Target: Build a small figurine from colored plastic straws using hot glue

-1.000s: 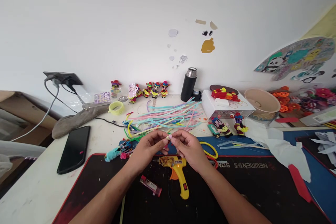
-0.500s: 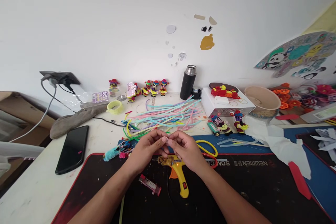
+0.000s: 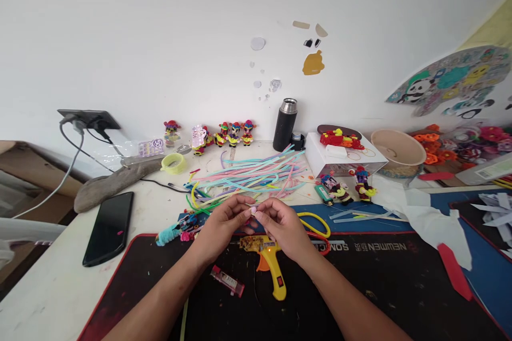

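My left hand (image 3: 224,222) and my right hand (image 3: 280,224) meet above the black desk mat (image 3: 380,287), fingertips pinched together on a tiny pale pink piece (image 3: 253,210). Both hands are closed around it. Just below them lies a yellow hot glue gun (image 3: 270,262) with its orange light on. A pile of pastel pipe cleaners (image 3: 252,177) is spread behind the hands. A pink lighter (image 3: 228,281) lies on the mat near my left forearm.
A black phone (image 3: 109,227) lies left on the white table (image 3: 52,282). Small pipe-cleaner figures (image 3: 234,134) line the wall beside a black flask (image 3: 284,124). Yellow scissors (image 3: 318,224), a white box (image 3: 344,157), a bowl (image 3: 398,152) and paper scraps (image 3: 424,218) are right.
My hands stay pinched on the small piece and have barely shifted; the view tilted slightly, moving everything a little down-left in the picture.
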A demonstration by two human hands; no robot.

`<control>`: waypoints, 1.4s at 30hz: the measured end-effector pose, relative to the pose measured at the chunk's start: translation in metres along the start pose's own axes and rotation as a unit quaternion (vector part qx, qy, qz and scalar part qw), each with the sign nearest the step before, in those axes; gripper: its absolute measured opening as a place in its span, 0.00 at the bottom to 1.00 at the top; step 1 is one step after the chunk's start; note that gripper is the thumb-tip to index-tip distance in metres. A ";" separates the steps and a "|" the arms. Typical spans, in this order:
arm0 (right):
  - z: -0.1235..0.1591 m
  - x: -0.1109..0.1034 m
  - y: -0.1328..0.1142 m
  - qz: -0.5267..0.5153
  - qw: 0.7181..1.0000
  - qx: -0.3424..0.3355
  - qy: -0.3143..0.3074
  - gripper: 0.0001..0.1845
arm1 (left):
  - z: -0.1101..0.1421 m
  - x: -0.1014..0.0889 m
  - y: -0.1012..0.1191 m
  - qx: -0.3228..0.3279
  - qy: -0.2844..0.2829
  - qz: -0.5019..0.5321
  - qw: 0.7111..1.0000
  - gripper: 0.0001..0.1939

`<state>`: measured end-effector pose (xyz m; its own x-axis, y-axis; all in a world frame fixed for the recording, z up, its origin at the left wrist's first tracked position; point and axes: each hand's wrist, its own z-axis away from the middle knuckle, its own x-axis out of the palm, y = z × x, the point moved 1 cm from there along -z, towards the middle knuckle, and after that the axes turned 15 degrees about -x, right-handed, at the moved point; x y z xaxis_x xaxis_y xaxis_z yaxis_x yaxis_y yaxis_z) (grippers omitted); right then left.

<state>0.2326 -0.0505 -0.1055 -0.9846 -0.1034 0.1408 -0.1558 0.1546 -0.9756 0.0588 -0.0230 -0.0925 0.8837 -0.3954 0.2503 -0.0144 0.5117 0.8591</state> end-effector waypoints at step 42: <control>0.003 -0.003 0.003 0.032 0.999 0.020 -0.012 0.19 | -0.001 -0.001 -0.005 -0.052 0.009 0.062 0.997 0.20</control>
<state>0.2350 -0.0529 -0.1092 -0.9902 -0.1187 0.0734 -0.0879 0.1215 -0.9887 0.0587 -0.0241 -0.0974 0.8868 -0.3111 0.3418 -0.0759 0.6314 0.7717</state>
